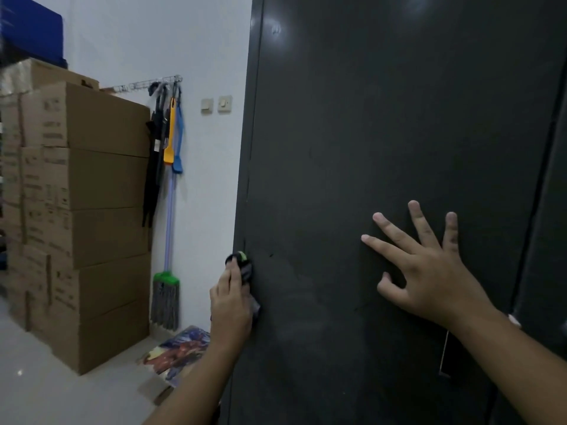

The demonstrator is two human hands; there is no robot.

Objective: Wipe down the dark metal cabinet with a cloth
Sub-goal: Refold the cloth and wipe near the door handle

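Looming right, dark cabinet (368, 133), cloth (247, 270) at its edge; cardboard boxes (86, 179), mop (165, 299) left.

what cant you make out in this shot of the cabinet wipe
All in the head view:
- Cloth: mostly hidden under the left hand, so its shape is unclear.
- Cabinet: top and bottom cut off by the frame edges.
- Print on the cardboard boxes: too blurred to read.

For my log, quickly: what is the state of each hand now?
Left hand: holds the cloth at the cabinet's left edge.
Right hand: open, fingers spread, resting on the cabinet front.
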